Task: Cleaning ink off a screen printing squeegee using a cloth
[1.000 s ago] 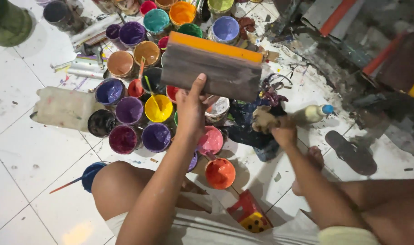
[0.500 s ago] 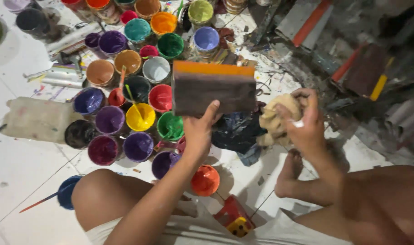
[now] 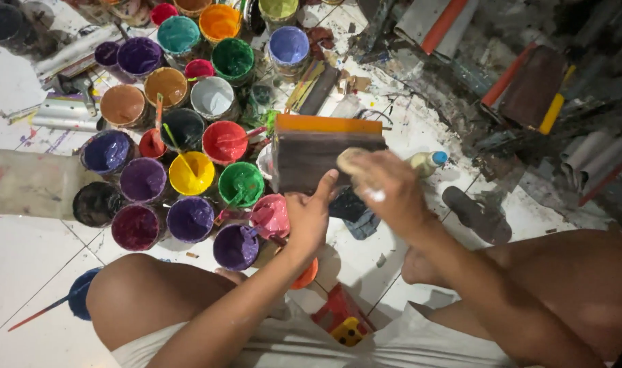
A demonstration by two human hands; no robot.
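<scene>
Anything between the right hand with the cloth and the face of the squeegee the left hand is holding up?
Nothing visible. The right hand presses its pale cloth straight onto the squeegee, which the left hand grips from below.

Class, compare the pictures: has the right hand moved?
Yes. The right hand has swung left, off the small bottle and onto the squeegee's dark blade.

The squeegee (image 3: 324,160) is dark brown with an orange top edge, beside yellow (image 3: 191,173), green (image 3: 241,185) and purple (image 3: 142,180) paint pots.
</scene>
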